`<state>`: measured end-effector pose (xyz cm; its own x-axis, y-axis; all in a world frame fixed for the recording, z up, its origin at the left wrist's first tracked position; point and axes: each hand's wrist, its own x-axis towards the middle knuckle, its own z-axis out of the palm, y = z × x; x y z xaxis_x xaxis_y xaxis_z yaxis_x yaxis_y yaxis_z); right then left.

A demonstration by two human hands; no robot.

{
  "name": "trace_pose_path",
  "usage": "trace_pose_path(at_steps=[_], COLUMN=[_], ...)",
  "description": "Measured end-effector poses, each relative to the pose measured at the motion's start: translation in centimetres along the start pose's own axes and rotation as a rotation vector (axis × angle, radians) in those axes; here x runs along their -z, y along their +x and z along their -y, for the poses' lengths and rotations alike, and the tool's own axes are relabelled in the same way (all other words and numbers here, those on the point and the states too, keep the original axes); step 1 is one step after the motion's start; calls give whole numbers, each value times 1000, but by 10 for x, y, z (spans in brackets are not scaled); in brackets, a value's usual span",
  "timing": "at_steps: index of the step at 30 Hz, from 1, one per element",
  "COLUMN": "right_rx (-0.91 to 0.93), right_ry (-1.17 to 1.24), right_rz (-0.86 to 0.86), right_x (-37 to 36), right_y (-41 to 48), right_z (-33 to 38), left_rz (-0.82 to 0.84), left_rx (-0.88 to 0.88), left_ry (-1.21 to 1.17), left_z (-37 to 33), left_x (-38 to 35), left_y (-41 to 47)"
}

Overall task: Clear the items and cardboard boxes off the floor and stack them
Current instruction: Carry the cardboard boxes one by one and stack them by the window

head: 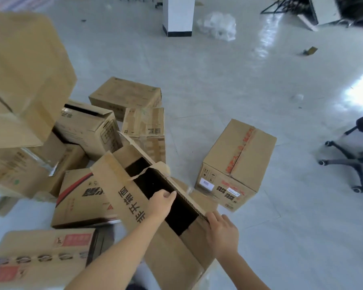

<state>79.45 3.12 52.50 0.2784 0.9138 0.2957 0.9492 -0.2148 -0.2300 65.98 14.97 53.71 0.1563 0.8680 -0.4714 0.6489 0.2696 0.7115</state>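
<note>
An open cardboard box [176, 248] with black printed characters on its flap stands in front of me, its dark inside showing. My left hand [161, 203] reaches into the opening and grips the edge of the right flap from inside. My right hand [222, 233] holds the same flap edge at its near end. A sealed box with red tape [237, 164] stands alone on the floor to the right. Several more boxes [126, 97] lie jumbled to the left and behind.
A tall stack of boxes [23, 80] rises at the left. A box with red labels [44, 256] lies at the lower left. An office chair base [352, 155] stands at the right. A white pillar [177, 15] and crumpled plastic wrap [218, 25] are further back.
</note>
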Motion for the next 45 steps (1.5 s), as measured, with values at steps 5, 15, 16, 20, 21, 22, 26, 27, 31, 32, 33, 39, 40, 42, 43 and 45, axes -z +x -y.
trace_pose_path(at_steps=[5, 15, 16, 20, 21, 22, 26, 27, 31, 32, 33, 39, 40, 42, 43, 45], right_rx=[-107, -356, -363, -442, -455, -466, -557, -565, -439, -377, -299, -35, -122, -433, -667, -1067], right_ry=[-46, -43, -69, -173, -199, -224, -229, -222, -210, -211, -181, -78, -28, 169, 293, 499], right_rz=[151, 183, 174, 236, 277, 324, 473, 501, 565, 555, 572, 465, 405, 305, 238, 36], right_x=[-13, -31, -35, -46, -48, -48, -51, -53, -63, -64, -67, -91, -86, -80, -74, -57], right_y=[-17, -46, -44, -50, -53, -56, -54, -52, -15, 0, 15, 60, 65, 70, 70, 66], right_z=[-33, -69, -68, -62, -61, -58, -42, -36, 0, 12, 24, 67, 68, 62, 56, 35], left_rz=[55, 256, 280, 370, 378, 378, 297, 273, 307, 323, 336, 390, 400, 407, 397, 379], left_rx=[-133, -316, -332, -397, -411, -425, -448, -432, -388, -389, -393, -434, -432, -431, -446, -478], left_ry=[564, 790, 811, 884, 912, 941, 1040, 1051, 1088, 1094, 1097, 1140, 1141, 1174, 1213, 1292], left_z=[62, 75, 78, 88, 90, 90, 86, 84, 86, 88, 89, 91, 90, 88, 88, 86], left_x=[4, 2, 4, 12, 14, 16, 28, 32, 46, 49, 51, 57, 59, 61, 62, 61], left_y=[-11, 17, 23, 46, 51, 57, 85, 92, 112, 114, 116, 128, 130, 134, 135, 134])
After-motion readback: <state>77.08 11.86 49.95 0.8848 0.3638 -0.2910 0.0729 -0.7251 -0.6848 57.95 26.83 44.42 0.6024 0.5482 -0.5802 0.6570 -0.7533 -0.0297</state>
